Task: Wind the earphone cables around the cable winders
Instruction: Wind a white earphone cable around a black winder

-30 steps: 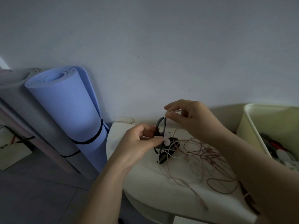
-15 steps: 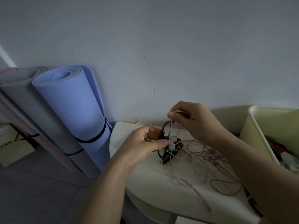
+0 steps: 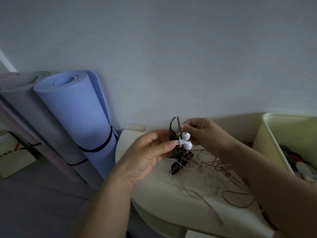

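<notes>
- Blue rolled foam mat left of frame. Hands?
- Left hand, centre: thumb and fingers pinch black plastic cable winder. White earbuds sit against it. Right hand pinches their thin white cable. Pinkish cable tangle on cream table, lower right.

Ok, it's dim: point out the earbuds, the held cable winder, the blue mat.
earbuds (image 3: 186, 135): head view, upper bud's shell
cable winder (image 3: 170, 128): head view, curved upper prong
blue mat (image 3: 77, 114): head view, rolled side

White earbuds, black winder, prob. pinkish cable, blue mat.
</notes>
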Tool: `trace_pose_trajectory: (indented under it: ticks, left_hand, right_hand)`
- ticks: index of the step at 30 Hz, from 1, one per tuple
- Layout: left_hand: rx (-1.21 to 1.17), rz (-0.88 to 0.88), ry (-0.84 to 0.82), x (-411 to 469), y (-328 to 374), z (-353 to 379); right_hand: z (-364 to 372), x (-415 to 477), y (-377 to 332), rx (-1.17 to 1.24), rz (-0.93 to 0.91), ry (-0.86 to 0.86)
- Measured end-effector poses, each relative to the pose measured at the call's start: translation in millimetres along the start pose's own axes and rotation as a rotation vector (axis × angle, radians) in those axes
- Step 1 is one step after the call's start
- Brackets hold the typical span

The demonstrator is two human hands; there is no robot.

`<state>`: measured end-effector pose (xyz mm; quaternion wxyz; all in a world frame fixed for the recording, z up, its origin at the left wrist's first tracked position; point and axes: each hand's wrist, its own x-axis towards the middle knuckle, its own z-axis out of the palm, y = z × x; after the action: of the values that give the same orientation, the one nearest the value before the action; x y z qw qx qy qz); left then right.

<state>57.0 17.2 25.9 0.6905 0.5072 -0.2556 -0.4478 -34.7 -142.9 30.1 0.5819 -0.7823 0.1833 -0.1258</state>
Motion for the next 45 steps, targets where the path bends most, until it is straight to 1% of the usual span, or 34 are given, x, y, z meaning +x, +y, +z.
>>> trace_pose_trajectory:
  ticks: [2,4,7,11,13,15,16,17,19,22,24,28,32,36,39,42,45]
  left_hand:
    - [-0.041,0.019,0.009,0,2,1]
    - [-0.077,0.036,0.064,1,3,3]
    - [-0.119,0.041,0.192,4,0,-1]
    - [-0.139,-0.001,0.393,9,-5,-11]
    - [-0.17,-0.013,0.466,12,-7,-15]
    - [-0.195,-0.003,0.511,13,-8,-14]
    - [-0.176,0.011,0.521,13,-8,-14]
    - [-0.109,0.03,0.532,14,-9,-16]
    - [0.128,0.06,0.538,14,-10,-17]
    - [0.452,0.102,0.532,13,-11,-12]
    - [0.589,0.136,0.46,10,-11,-6]
    - [0.692,0.122,0.222,5,-9,3]
    - [0.693,0.107,0.1,4,-8,0]
    - [0.631,0.115,0.05,3,-5,-1]
    - [0.516,0.11,-0.01,2,-4,2]
    - [0.327,0.153,-0.03,4,-7,-1]
    - [0.101,0.168,0.044,7,-6,0]
  right_hand:
    - [4,2,4,-0.01,0.013,0.006]
    - [10,1,7,-0.121,-0.002,0.019]
    - [24,-1,8,-0.34,-0.055,-0.021]
    - [37,-2,7,-0.489,-0.101,-0.126]
    - [38,-4,6,-0.571,-0.13,-0.16]
    - [34,-6,3,-0.708,-0.168,-0.166]
    - [33,-7,0,-0.791,-0.203,-0.162]
    - [32,-9,-3,-0.857,-0.243,-0.152]
    - [29,-14,-13,-0.917,-0.32,-0.105]
    - [21,-18,-26,-0.854,-0.396,-0.006]
    - [10,-16,-29,-0.765,-0.375,0.072]
    - [-8,-14,-29,-0.504,-0.303,0.215]
    - [-17,-10,-25,-0.323,-0.198,0.212]
    - [-22,-6,-20,-0.154,-0.111,0.222]
    - [-19,-5,-16,-0.053,-0.038,0.177]
    - [-8,-3,-7,-0.102,0.045,0.098]
    - [7,-1,-1,-0.157,0.088,0.065]
